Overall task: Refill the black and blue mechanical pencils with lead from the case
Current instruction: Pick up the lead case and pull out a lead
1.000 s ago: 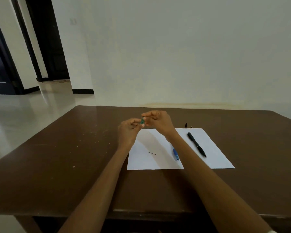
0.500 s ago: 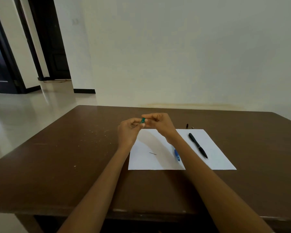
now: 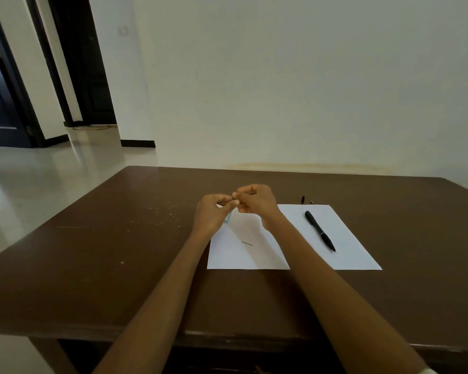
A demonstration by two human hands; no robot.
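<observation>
Centre of frame, left hand (image 3: 210, 211) grasping small clear lead case (image 3: 229, 217), contents unreadable, right hand (image 3: 254, 201) pinching its green top, black pencil (image 3: 320, 231) on paper (image 3: 349, 238) at right

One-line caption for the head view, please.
Both hands, left and right, pinch a small lead case above the paper; a black pencil and loose lead lie on it.
</observation>
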